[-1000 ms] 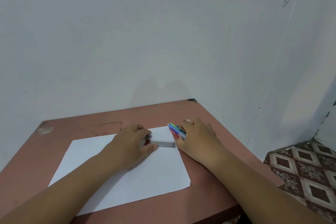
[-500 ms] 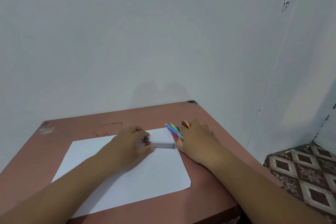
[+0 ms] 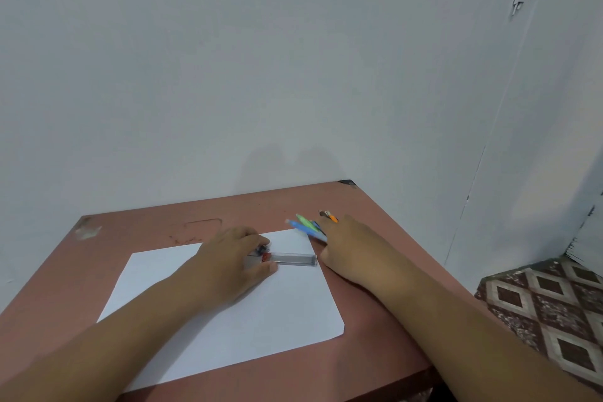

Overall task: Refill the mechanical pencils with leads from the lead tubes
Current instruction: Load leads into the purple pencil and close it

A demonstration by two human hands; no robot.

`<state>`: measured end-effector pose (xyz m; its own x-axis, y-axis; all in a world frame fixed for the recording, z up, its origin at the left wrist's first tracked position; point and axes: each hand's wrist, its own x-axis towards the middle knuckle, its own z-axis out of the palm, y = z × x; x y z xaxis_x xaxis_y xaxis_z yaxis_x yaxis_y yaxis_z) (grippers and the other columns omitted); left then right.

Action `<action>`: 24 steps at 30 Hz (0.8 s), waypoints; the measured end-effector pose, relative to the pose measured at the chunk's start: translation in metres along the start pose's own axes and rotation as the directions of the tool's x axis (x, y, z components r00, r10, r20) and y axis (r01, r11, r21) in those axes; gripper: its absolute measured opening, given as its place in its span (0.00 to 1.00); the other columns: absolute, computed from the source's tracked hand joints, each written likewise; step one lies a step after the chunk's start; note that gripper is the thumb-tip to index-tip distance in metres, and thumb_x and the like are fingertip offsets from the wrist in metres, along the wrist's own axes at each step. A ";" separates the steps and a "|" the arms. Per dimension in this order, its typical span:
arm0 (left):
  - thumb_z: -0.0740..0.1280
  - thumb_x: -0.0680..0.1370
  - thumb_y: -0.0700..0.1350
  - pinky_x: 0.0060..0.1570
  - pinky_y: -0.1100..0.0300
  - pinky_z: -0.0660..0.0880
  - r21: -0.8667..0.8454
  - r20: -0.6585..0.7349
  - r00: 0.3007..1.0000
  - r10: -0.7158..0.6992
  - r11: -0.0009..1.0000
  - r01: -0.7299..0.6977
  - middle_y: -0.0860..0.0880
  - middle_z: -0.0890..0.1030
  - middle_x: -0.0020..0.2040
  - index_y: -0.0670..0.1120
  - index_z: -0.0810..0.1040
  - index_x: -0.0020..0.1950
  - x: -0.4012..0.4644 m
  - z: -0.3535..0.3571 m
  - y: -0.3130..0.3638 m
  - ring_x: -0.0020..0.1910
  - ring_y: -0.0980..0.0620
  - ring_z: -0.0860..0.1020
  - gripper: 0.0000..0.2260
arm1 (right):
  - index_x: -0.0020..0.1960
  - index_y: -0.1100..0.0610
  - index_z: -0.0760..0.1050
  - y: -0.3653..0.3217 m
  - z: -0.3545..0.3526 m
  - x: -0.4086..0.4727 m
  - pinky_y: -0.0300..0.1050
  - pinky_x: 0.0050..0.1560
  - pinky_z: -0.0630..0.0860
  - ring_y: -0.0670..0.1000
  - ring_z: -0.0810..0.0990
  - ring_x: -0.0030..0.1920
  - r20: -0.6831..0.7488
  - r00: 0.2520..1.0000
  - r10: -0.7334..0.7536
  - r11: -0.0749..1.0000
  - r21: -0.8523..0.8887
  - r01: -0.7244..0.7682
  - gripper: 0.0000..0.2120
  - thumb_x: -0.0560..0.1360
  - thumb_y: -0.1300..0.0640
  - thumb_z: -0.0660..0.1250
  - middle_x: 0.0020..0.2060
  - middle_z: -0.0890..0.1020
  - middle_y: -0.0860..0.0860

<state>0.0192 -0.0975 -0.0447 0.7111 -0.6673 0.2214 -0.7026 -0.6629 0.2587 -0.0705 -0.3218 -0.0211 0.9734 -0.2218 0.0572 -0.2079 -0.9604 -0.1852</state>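
**Both hands on the desk, lead tube and pencils between them**

Where the pale wall (image 3: pixel 293 59) meets the corner of the room, a reddish-brown desk (image 3: pixel 375 352) stands against it, with a patch of patterned floor tile (image 3: pixel 548 313) showing to its right. A white sheet of paper (image 3: pixel 261 320) lies flat on the desk, one near corner cut off. The left hand (image 3: pixel 228 258) rests on the paper, its fingers curled round the capped end of a clear lead tube (image 3: pixel 293 259), thumb below and forefinger above; the tube lies flat on the sheet and points toward the right hand (image 3: pixel 352 248). That hand lies palm down at the paper's right edge, over a small bunch of mechanical pencils (image 3: pixel 306 225). Blurred blue and green barrels stick out past its fingers toward the wall, and an orange tip (image 3: pixel 331 217) shows just beside them. Whether its fingers grip the pencils or merely press on them cannot be told.
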 end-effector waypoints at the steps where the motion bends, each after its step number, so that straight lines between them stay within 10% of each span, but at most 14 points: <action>1: 0.58 0.75 0.70 0.66 0.58 0.68 0.006 0.005 1.000 -0.002 1.000 0.002 0.63 0.72 0.62 0.59 0.76 0.65 0.000 0.000 0.000 0.63 0.58 0.70 0.25 | 0.78 0.46 0.61 0.001 0.000 0.001 0.49 0.47 0.76 0.57 0.76 0.48 -0.001 1.000 -0.010 1.000 -0.003 0.010 0.28 0.78 0.56 0.59 0.58 0.73 0.56; 24: 0.61 0.72 0.70 0.62 0.65 0.66 -0.072 0.016 1.000 0.023 0.997 -0.022 0.65 0.72 0.61 0.60 0.77 0.62 -0.004 -0.012 -0.006 0.63 0.62 0.69 0.24 | 0.74 0.40 0.68 0.006 -0.017 -0.009 0.42 0.39 0.72 0.54 0.80 0.44 -0.024 1.000 -0.013 0.938 0.345 0.020 0.27 0.78 0.57 0.61 0.60 0.78 0.48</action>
<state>0.0210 -0.0867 -0.0359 0.6941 -0.6880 0.2119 -0.7144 -0.6217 0.3212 -0.0821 -0.3281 -0.0056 0.9734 -0.2135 0.0829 -0.1424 -0.8476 -0.5112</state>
